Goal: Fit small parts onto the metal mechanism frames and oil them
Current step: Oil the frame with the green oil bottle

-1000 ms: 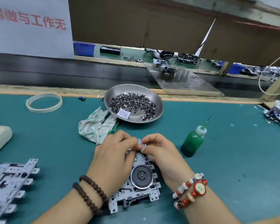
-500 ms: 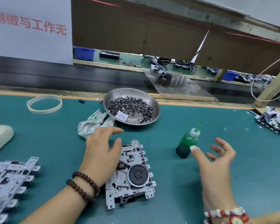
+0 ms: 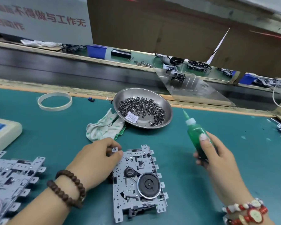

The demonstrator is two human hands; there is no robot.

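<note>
Green oil bottle (image 3: 199,140) gripped in right hand (image 3: 217,158), nozzle aimed up and away, right of metal mechanism frame (image 3: 137,181). Frame's long axis runs away from the body. Left hand (image 3: 96,161), nearer, pinches its far-left corner tab. Nozzle needs tipping leftward, down onto frame.

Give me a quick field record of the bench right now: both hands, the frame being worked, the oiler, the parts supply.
left hand: grips the top-left corner of the frame
right hand: holds the green oil bottle, lifted off the mat
metal frame: flat on the green mat, black wheel facing up
green oil bottle: needle tip pointing up and away, not at the frame
steel dish: small dark parts and a paper label inside
other frames: at left edge
oiling: not yet begun
</note>
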